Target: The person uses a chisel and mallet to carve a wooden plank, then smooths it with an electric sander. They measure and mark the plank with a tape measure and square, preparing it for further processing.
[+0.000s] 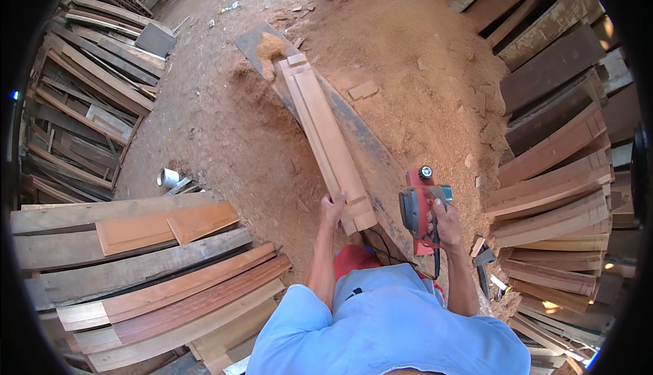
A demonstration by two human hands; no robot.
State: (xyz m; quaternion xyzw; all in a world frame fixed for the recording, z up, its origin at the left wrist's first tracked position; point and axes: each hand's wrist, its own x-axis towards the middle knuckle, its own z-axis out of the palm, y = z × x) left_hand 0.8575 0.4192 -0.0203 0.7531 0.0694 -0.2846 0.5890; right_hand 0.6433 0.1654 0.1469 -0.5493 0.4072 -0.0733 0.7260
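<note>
A long, pale wooden piece with stepped edges point(316, 120) lies lengthwise on a worn plank bench point(364, 140). My left hand point(333, 210) grips its near end by the left edge, fingers wrapped round it. Off to the right, my right hand point(445, 224) is closed on the handle of a red and black electric hand planer point(420, 212), held apart from the wooden piece. The planer is tipped on its side, and a dark cord runs from it toward my lap. A small heap of shavings point(271, 48) sits on the bench's far end.
Sawdust point(422, 82) is piled deep to the right of the bench. Stacked boards point(163, 259) stand close at my left, with more timber point(558, 191) along the right. A white bucket point(167, 178) lies on the ground at left. A wood offcut point(363, 90) rests on the sawdust.
</note>
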